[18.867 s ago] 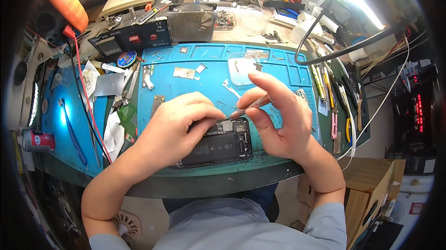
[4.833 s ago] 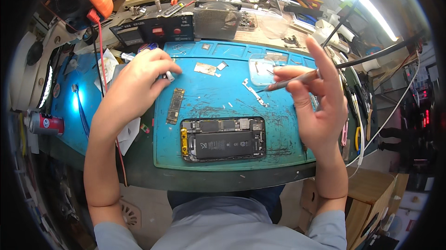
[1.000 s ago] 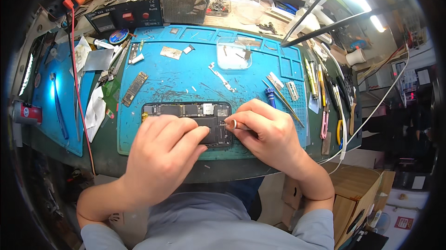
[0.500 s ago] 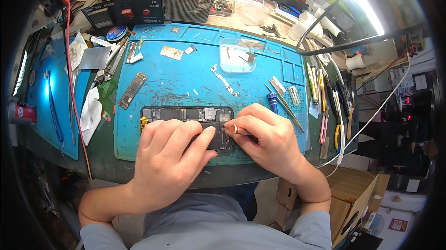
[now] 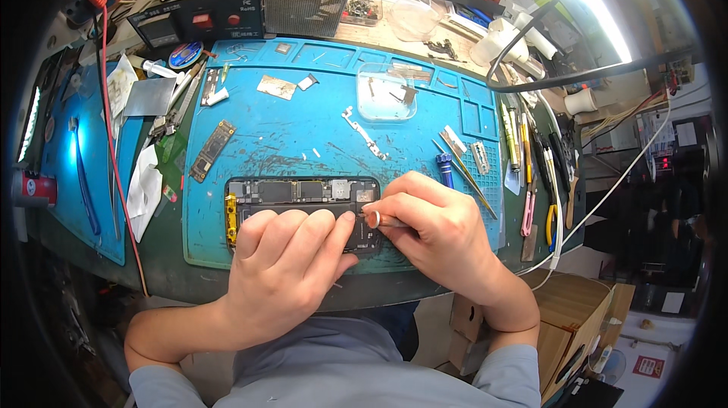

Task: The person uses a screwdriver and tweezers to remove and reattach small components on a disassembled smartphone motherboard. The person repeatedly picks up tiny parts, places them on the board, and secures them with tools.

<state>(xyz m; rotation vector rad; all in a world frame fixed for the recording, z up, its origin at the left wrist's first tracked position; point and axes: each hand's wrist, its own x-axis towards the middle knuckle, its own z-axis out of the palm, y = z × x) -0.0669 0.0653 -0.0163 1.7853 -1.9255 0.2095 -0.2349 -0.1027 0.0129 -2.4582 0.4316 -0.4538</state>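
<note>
An opened phone [image 5: 292, 193] lies lengthwise on the blue work mat, with its circuit boards, black battery and a yellow part [image 5: 231, 220] at its left end exposed. Over its near edge rests my left hand [image 5: 284, 268], fingers bent and together, the index fingertip pressing near the phone's right end. My right hand [image 5: 432, 222] pinches a slim tool [image 5: 388, 221] with a round, pale-rimmed, copper-coloured end; its tip meets or nearly meets the phone's right part, beside the left fingertip. What lies under my left palm is hidden.
On the blue mat [image 5: 280, 131] are a loose circuit board [image 5: 212, 152], a metal bracket [image 5: 365, 133], a clear dish [image 5: 387, 93] and a blue bottle-shaped thing [image 5: 444, 171]. Tweezers [image 5: 466, 173] lie right of my right hand. A black cable [image 5: 591, 67] arches over the right side.
My left hand has shifted slightly toward me, uncovering more of the phone and its yellow part. The tool's round end in my right hand has moved slightly lower and left.
</note>
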